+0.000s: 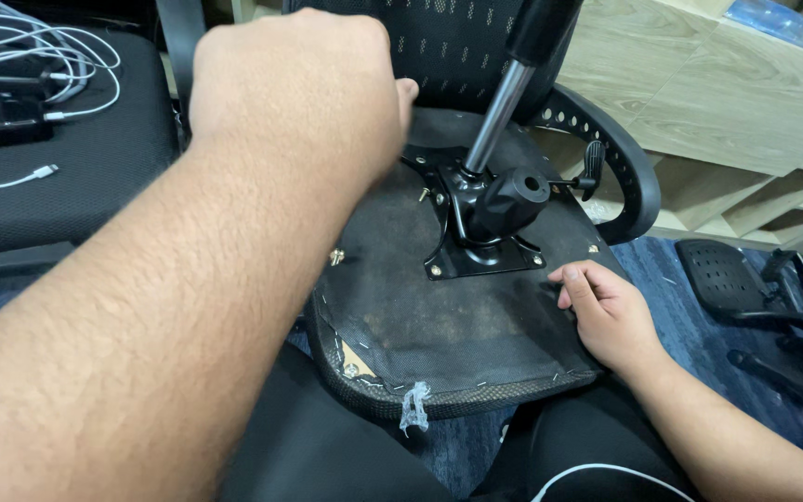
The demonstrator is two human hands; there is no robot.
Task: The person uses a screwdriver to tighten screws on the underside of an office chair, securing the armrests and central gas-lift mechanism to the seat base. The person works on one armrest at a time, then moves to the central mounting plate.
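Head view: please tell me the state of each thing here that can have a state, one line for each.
Office chair seat: turned over, underside up, fabric edge torn at front.
Metal mounting plate: fastened on the seat underside.
Gas cylinder: seated in the mechanism, tilted.
Left hand: closed, at the seat's far edge.
Right hand: resting flat on the seat.
White cables: loosely coiled.

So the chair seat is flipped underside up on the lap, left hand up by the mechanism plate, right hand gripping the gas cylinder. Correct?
Not quite. The head view shows the right hand resting flat on the seat underside near its edge, not gripping the gas cylinder. The rest holds: left hand is up by the mechanism plate.
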